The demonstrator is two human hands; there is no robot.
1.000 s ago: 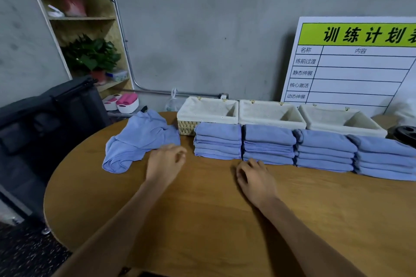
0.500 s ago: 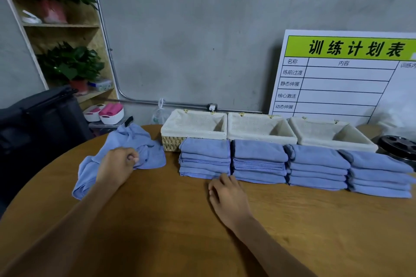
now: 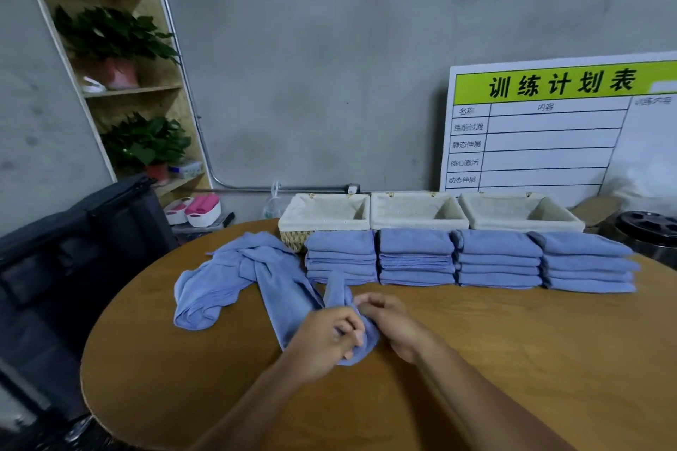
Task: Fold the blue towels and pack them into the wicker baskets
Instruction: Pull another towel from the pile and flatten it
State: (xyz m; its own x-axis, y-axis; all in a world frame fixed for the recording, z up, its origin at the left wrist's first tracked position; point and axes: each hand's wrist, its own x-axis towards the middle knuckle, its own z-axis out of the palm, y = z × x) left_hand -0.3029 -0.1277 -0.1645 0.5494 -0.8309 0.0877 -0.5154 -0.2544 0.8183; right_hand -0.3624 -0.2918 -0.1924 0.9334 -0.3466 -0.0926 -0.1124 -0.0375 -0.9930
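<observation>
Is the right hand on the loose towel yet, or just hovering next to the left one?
Touching. The head view shows the right hand pinching the loose towel beside the left hand, with blue cloth bunched between both sets of fingers.

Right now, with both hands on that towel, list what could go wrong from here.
1. The left hand and right hand hold one end of a loose towel whose far end lies on the crumpled pile; pulling may drag the other cloth along.
2. The towel passes close to the leftmost folded stack; a sideways tug could knock it askew.
3. The four stacks stand right against the baskets, so reaching over could topple one.
</observation>
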